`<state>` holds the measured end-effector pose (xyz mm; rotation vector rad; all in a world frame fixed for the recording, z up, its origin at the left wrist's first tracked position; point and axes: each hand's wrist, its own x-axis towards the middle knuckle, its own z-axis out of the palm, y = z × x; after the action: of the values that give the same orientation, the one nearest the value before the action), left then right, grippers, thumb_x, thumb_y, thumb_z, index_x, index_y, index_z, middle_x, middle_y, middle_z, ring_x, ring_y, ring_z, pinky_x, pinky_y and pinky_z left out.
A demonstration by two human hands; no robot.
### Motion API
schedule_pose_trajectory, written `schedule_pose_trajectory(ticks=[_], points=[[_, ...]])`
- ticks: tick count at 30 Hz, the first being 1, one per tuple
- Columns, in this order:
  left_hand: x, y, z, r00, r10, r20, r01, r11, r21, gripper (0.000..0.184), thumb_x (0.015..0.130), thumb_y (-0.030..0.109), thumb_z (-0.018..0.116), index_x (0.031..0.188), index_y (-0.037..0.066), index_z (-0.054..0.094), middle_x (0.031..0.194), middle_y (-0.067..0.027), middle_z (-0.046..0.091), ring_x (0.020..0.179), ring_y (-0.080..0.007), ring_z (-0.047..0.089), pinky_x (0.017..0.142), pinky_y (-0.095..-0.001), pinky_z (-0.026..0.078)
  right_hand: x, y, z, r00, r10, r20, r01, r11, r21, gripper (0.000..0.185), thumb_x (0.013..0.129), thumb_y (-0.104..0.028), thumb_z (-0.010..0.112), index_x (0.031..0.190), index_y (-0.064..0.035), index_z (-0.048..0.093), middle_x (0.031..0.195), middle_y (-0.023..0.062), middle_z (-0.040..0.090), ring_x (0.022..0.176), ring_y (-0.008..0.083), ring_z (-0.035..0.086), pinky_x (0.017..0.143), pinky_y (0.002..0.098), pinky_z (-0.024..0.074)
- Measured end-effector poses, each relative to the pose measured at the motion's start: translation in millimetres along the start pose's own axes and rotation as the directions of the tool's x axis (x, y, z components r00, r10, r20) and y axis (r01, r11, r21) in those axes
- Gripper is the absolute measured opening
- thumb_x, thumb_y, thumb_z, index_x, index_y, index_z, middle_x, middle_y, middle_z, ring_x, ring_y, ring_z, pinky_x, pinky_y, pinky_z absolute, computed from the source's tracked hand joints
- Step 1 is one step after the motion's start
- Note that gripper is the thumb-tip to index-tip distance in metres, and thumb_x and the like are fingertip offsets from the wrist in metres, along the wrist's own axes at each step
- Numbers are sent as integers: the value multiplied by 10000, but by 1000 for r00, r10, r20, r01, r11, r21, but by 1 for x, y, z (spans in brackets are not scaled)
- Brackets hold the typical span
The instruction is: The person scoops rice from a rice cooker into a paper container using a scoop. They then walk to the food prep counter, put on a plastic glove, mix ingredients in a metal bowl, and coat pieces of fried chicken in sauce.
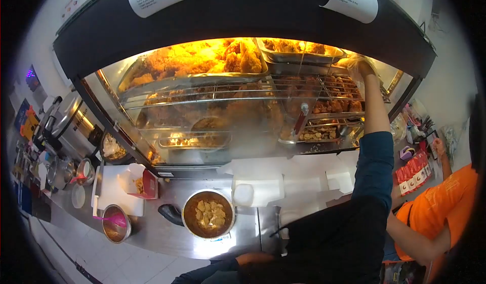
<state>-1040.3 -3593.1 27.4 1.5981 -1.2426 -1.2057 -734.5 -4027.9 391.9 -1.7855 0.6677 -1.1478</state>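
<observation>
My right hand (360, 67), in a clear glove, reaches into the upper right of the lit display case, beside a tray of fried pieces (304, 48). Glare and the glove hide its fingers. Low in the view, what seems to be my left hand (254, 258) shows only in part near the counter edge, its fingers hidden by dark clothing. Below the reaching hand, dark fried pieces (336, 104) lie on a wire rack. A metal bowl (233, 218) on the counter holds pale brown chunks.
An open white box (268, 190) stands beside the bowl. Further left are a red and white carton (147, 185), a white cutting board (109, 203) and a bowl with a pink utensil (121, 236). A person in an orange shirt (440, 208) is at the right.
</observation>
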Motion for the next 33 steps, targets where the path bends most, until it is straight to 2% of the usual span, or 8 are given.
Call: schedule_pose_trajectory(ticks=[10,12,17,18,19,22,26,33], points=[[-42,39,-10,958,237,162,-133,866,-483,257,826,111,389,1029,14,513,981,-86,530,925,-134,475,813,-254,372,-67,-2,-26,974,38,223,-177,743,646,269,809,-136,422,1044,-7,450,989,127,507,859,229,510,718,319,445],[-52,54,-14,972,-28,235,120,915,-385,239,819,121,405,990,14,534,912,-90,552,848,-139,508,751,-259,400,-102,-1,-35,944,38,328,-280,621,732,268,815,-135,412,1047,-4,446,990,132,506,859,235,511,714,324,449],[-82,2,13,983,170,72,-173,984,38,255,763,127,447,971,8,534,972,-148,543,869,-267,525,764,-337,411,-211,12,-63,745,-228,627,-571,269,776,266,827,-141,431,1045,11,441,985,152,509,905,243,510,785,352,446],[-89,13,5,982,186,44,-189,980,68,259,756,126,451,969,3,531,966,-153,541,871,-275,521,767,-339,409,-250,2,-44,871,-19,491,-476,212,853,246,797,-116,492,1014,-2,471,961,126,526,926,214,506,798,295,437],[-95,17,3,978,207,16,-208,973,103,263,750,124,454,968,-2,529,961,-157,539,873,-283,517,770,-342,407,-283,9,-47,654,-26,756,-757,-19,653,244,781,-100,520,998,5,482,955,115,526,907,186,508,810,255,431],[-100,-36,26,938,338,-83,-344,934,-90,262,741,104,457,963,-18,523,969,-163,524,909,-281,498,795,-347,391,-411,-10,-30,568,-146,810,-690,453,565,273,810,-156,478,1020,18,454,922,129,518,931,217,482,837,289,417],[-118,-68,34,946,299,-125,-319,928,-194,244,737,52,440,952,-37,512,978,-171,514,932,-284,481,819,-349,374,-499,-4,-8,358,252,899,-904,336,265,337,783,-239,520,1029,-21,447,958,104,505,871,197,516,805,274,427],[-147,-65,19,959,237,-156,-255,961,-107,261,731,19,430,978,-35,493,988,-174,514,940,-285,477,842,-351,355,-548,46,24,394,191,899,-541,839,58,287,714,-36,566,951,-96,416,929,66,494,736,136,525,588,264,481]])
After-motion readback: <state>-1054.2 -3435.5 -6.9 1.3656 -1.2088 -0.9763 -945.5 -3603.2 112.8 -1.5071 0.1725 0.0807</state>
